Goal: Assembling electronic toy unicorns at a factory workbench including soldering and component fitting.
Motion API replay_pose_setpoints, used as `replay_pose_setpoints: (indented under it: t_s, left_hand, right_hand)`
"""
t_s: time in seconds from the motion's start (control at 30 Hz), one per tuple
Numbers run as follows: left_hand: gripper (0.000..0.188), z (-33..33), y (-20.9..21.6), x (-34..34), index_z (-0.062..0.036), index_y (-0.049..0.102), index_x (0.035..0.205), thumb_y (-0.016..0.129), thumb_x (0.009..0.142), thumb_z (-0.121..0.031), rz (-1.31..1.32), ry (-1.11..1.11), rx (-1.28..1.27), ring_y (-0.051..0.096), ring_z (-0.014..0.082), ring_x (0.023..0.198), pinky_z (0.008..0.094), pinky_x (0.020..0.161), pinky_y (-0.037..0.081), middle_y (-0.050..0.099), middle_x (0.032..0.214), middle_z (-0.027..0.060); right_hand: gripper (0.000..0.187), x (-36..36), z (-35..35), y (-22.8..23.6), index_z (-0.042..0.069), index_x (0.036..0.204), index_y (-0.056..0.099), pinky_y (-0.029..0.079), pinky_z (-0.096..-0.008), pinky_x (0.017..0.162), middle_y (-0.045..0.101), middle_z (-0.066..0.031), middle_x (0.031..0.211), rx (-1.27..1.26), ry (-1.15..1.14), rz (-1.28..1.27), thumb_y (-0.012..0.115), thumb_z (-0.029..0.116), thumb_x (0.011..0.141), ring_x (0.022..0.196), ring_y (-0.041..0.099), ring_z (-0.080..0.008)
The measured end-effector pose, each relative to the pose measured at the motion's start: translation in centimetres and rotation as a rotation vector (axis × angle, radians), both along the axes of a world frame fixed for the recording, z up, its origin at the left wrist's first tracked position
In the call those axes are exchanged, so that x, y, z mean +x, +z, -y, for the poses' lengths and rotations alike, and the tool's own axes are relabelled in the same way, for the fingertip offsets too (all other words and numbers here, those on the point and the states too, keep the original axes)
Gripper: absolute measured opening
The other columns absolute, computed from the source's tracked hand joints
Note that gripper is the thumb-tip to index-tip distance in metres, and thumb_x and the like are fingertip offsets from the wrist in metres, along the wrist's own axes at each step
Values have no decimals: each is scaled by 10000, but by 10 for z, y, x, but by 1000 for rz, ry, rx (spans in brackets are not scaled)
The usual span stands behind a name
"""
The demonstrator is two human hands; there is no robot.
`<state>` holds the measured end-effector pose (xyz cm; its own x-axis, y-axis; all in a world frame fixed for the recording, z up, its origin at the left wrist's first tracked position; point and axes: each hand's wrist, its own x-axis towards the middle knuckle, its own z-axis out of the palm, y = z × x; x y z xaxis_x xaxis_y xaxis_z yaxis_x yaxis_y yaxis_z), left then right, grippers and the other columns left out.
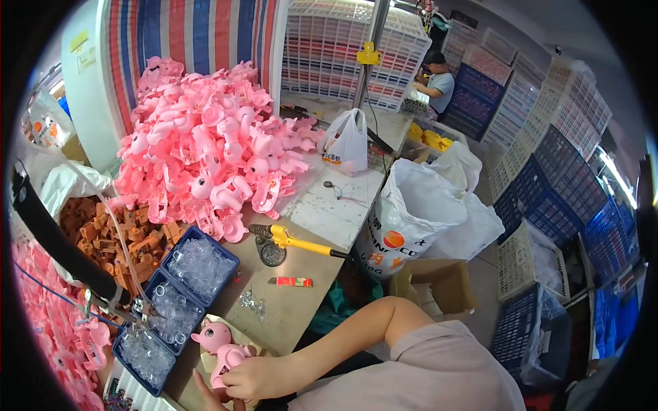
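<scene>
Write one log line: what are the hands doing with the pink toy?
right hand: gripping pink toy | left hand: under toy, mostly hidden | blue tray of clear parts: beside | pink toy pile: behind

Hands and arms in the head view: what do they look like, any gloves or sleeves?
Both hands are bare, no gloves, rings or watch visible. The right hand leads to a bare forearm and elbow, with a short, loose, pale pinkish-grey sleeve over the upper arm. Only a sliver of the left hand shows at the lower edge.

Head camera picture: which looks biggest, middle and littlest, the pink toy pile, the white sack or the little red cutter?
1. Pink toy pile, by far the largest.
2. White sack, mid-sized, though it sits lower than the table, so nearness may mislead.
3. Red cutter, smallest.
</scene>
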<state>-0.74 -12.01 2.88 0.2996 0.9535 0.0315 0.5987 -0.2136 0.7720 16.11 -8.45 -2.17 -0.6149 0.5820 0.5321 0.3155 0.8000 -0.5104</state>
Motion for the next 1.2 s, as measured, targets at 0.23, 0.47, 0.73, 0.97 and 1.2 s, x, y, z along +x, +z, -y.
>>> replay_pose_setpoints:
  t_s: [0.23,0.47,0.73,0.97,1.2]
  left_hand:
    - [839,19,-43,9,-54,221,1456,691,766,26,319,258,-137,601,138,830,254,792,470,619,902,64]
    - [769,31,-59,6,-27,334,1401,737,747,-46,227,118,67,636,252,815,320,733,505,637,971,135]
    - [690,-3,-90,1,14,370,1343,693,741,-85,12,255,289,588,342,982,388,826,487,569,1157,198]
    - [664,-11,-83,-7,18,403,1317,669,715,-71,-81,202,329,609,325,972,370,797,506,587,1123,192]
    - [474,-28,-69,-27,-30,541,1207,650,748,-71,-51,201,269,619,314,933,370,801,498,615,1066,174]
  right_hand:
    - [188,26,-17,14,39,933,653,478,-366,776,628,-122,913,-585,270,-158,595,197,849,875,603,-259]
    - [131,32,-21,7,73,888,671,440,-344,758,633,-44,837,-308,192,54,684,151,784,814,596,-225]
    - [108,7,-62,-25,46,826,657,419,-351,815,630,-47,803,-172,44,30,689,85,730,798,585,-234]
    - [147,7,-65,-17,56,863,664,417,-353,819,615,-48,844,-125,65,136,692,84,721,863,574,-234]
    - [217,9,-68,-5,50,989,628,410,-372,830,583,-79,843,-404,77,163,645,108,781,880,555,-269]
